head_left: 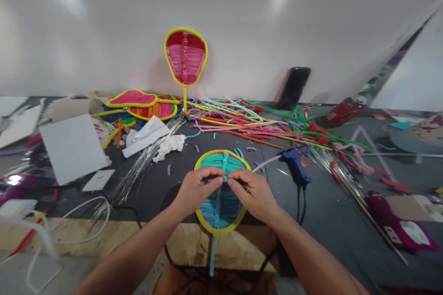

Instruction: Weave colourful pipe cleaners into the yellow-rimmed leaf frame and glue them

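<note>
Fingertips of my left hand [202, 189] and my right hand [251, 189] meet in a pinch above the middle of a leaf-shaped pipe-cleaner piece [224, 221]. It has a yellow rim, teal and blue rows, a raised midrib and a blue stem pointing towards me. A tiny teal bit shows between the fingertips; whether it is loose or part of the midrib, I cannot tell. Both hands are closed and hide the leaf's centre. Right of the hands lies a blue hot glue gun [296, 166], its nozzle end towards the leaf.
A pink-and-red pipe-cleaner leaf [186, 57] stands against the white wall. Loose pipe cleaners [238, 122] lie across the back, near a leaning phone [294, 87] and a red can [348, 110]. White card [74, 147] lies left, a purple glue gun [398, 226] right.
</note>
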`<action>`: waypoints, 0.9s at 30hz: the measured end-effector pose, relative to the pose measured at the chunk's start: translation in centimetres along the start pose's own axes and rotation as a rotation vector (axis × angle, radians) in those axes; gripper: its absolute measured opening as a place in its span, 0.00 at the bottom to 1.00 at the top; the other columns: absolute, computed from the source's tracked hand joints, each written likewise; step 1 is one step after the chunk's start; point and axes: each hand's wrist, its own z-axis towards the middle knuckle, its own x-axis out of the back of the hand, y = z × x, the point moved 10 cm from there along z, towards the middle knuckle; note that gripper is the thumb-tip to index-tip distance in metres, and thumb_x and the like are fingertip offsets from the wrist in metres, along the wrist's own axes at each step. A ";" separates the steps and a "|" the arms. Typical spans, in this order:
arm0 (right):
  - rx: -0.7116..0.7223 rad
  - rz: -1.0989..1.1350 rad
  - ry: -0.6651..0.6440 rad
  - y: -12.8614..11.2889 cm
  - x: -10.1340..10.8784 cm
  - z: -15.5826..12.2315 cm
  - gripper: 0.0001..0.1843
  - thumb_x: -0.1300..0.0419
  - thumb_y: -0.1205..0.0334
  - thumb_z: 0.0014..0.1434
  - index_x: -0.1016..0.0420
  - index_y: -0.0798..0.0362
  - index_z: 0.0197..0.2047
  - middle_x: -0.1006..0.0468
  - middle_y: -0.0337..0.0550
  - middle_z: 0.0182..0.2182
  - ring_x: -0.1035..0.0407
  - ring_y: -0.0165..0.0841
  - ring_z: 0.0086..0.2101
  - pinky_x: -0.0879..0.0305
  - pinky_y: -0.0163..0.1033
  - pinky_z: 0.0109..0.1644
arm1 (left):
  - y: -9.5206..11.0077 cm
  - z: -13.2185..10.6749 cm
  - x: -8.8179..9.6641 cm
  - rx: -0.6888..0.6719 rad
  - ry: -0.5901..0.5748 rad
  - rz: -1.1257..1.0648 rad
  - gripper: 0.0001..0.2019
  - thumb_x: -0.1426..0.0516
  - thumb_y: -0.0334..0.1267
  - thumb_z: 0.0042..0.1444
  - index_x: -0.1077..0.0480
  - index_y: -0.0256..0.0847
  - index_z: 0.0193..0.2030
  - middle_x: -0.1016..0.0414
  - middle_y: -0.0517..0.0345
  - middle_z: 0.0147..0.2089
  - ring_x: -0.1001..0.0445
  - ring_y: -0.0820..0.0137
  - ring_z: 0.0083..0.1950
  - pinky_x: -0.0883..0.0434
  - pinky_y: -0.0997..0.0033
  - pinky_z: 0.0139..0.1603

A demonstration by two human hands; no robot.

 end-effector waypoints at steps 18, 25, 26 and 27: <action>0.076 -0.133 0.092 0.2 2.0 0.5 0.08 0.45 0.63 0.63 0.26 0.50 0.35 0.21 0.41 0.30 0.28 0.31 0.31 0.32 0.36 0.38 | -0.3 0.6 5.5 -0.166 0.382 0.364 0.10 0.45 0.44 0.57 0.26 0.41 0.36 0.22 0.59 0.34 0.25 0.70 0.36 0.29 0.73 0.42; 0.071 -0.103 0.107 0.1 1.9 0.8 0.08 0.45 0.64 0.62 0.26 0.51 0.34 0.22 0.42 0.28 0.28 0.31 0.30 0.32 0.35 0.37 | -0.5 1.0 5.2 -0.116 0.318 0.371 0.11 0.47 0.44 0.58 0.28 0.39 0.36 0.23 0.57 0.34 0.26 0.69 0.36 0.29 0.72 0.40; 0.074 -0.090 0.101 0.1 1.7 0.8 0.08 0.45 0.64 0.62 0.25 0.52 0.34 0.22 0.42 0.28 0.28 0.31 0.30 0.32 0.35 0.37 | -0.4 1.0 5.1 -0.116 0.315 0.405 0.11 0.47 0.45 0.58 0.29 0.40 0.36 0.24 0.58 0.33 0.26 0.69 0.35 0.29 0.72 0.40; 0.079 -0.077 0.094 0.1 1.6 0.8 0.08 0.45 0.64 0.62 0.25 0.52 0.34 0.22 0.42 0.28 0.28 0.31 0.30 0.32 0.36 0.37 | -0.1 1.0 4.9 -0.128 0.303 0.443 0.11 0.47 0.45 0.58 0.29 0.40 0.35 0.24 0.58 0.32 0.26 0.68 0.35 0.29 0.71 0.39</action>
